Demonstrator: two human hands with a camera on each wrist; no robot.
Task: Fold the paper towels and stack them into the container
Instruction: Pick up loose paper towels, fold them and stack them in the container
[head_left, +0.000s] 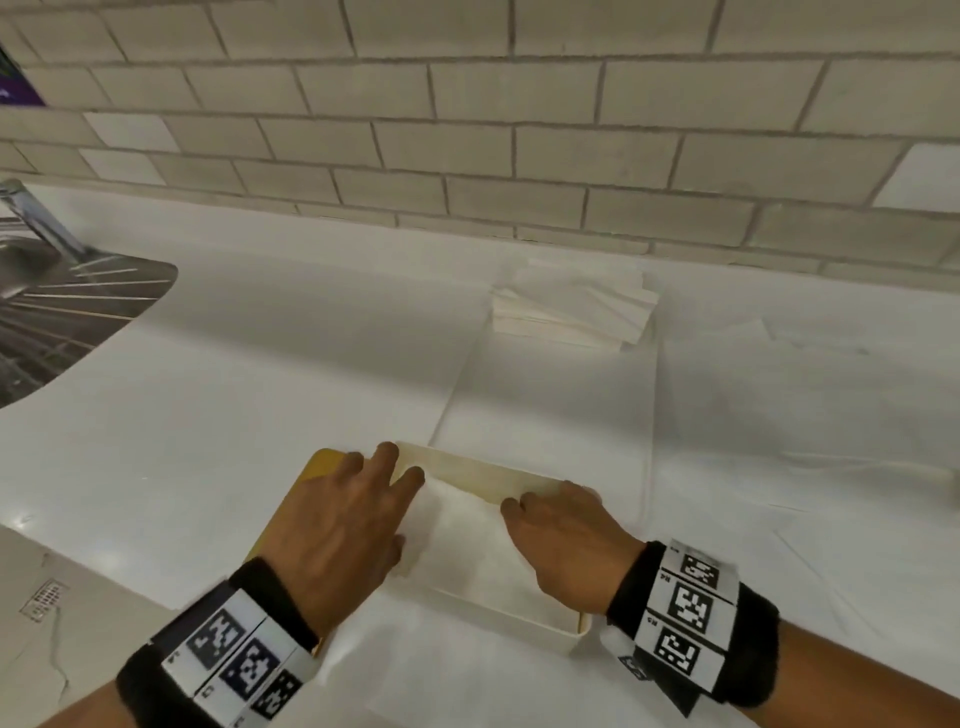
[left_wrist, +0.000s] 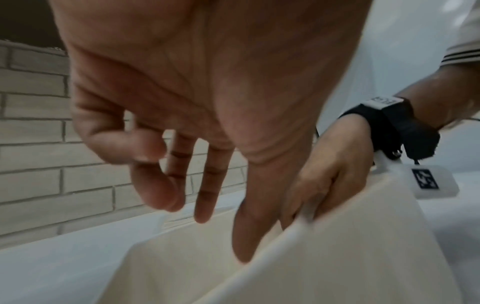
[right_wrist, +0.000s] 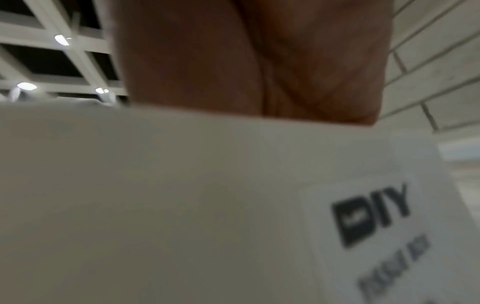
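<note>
**Seating a folded towel in the box**

Both hands are at the white container (head_left: 519, 621), which sits on the tabletop (head_left: 234, 374) close to the person, partly over a sheet of paper spread beneath it. A folded paper towel (head_left: 462, 540) lies inside the container. The left hand (head_left: 343, 525) reaches over the left wall with its fingers relaxed and slightly spread, gripping nothing; in the left wrist view the fingertips (left_wrist: 203, 214) hang just above the inner wall. The right hand (head_left: 566, 540) is at the right rim, and from the left wrist view its fingers (left_wrist: 306, 197) seem to pinch the edge of the wall or of the towel there; which of the two I cannot tell. The right wrist view is blurred and shows only the palm above a white surface with a printed label (right_wrist: 371, 214).

A stack of paper towels (head_left: 571, 306) waits further back near the tiled wall (head_left: 467, 130), well apart from the container. A yellow board (head_left: 324, 462) shows under the left hand, and a steel sink (head_left: 62, 312) lies off to the left.

The step in hand looks like settling the towel flat. To do it well, the right hand should steady the wall while the left presses the towel down with flat fingers, working from the middle toward the corners so that no fold lifts. The edges should line up with the walls, or later towels will probably sit crooked. Paper creases easily, so light, even pressure suits better than a push.
</note>
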